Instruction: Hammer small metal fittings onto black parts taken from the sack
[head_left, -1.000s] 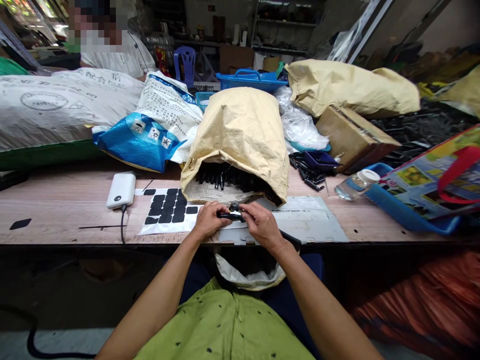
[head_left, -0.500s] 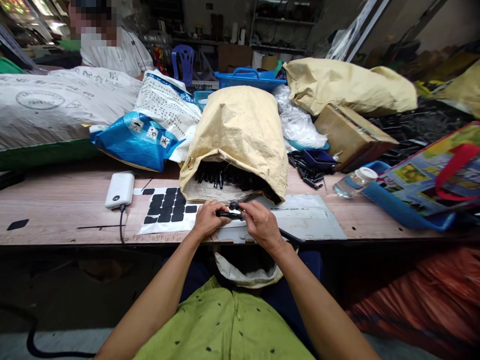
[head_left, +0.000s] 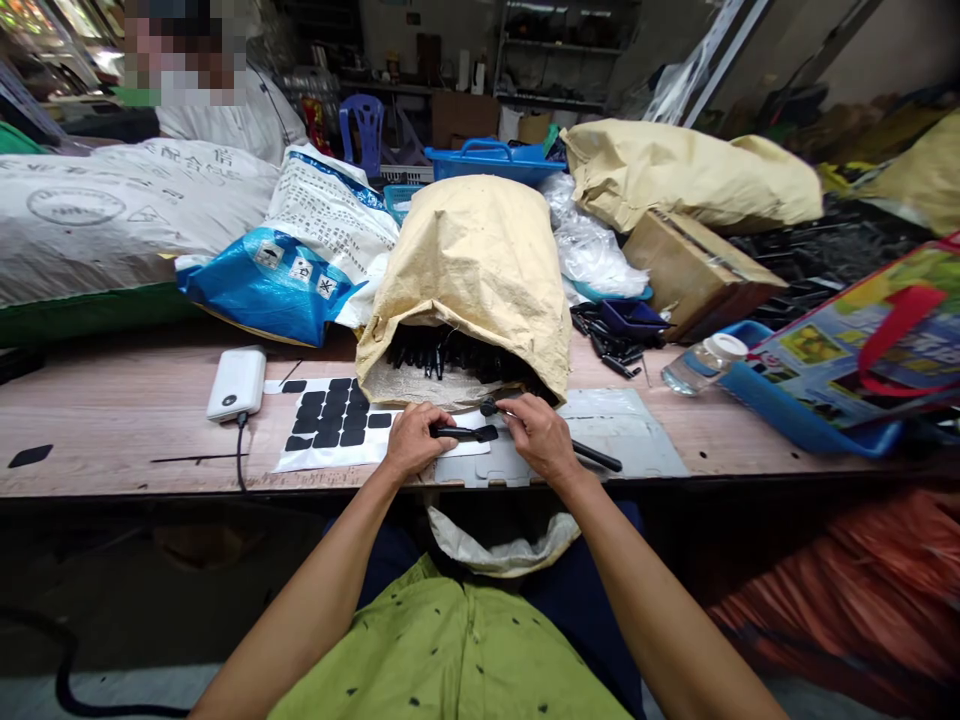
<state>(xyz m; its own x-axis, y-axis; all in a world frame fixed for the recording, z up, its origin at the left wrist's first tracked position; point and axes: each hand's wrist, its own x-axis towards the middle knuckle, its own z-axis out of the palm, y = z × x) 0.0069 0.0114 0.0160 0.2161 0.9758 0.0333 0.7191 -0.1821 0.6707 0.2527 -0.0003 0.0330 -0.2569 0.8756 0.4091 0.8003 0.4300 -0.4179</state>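
Head view: left hand (head_left: pixel 409 440) closed on small black plastic part (head_left: pixel 463 433) over desk (head_left: pixel 112 420); right hand (head_left: pixel 541 436) pinches a second piece (head_left: pixel 491 408); likely light, rigid; grip at the ends.

Matt wood tabletop (head_left: pixel 112 400), rough woven paper-look tan sack (head_left: pixel 472 260), glossy blue/white plastic bag (head_left: pixel 285 270), smooth white plastic power bank (head_left: pixel 237 383), matt black plastic part (head_left: pixel 465 433), grey metal sheet (head_left: pixel 622 440).
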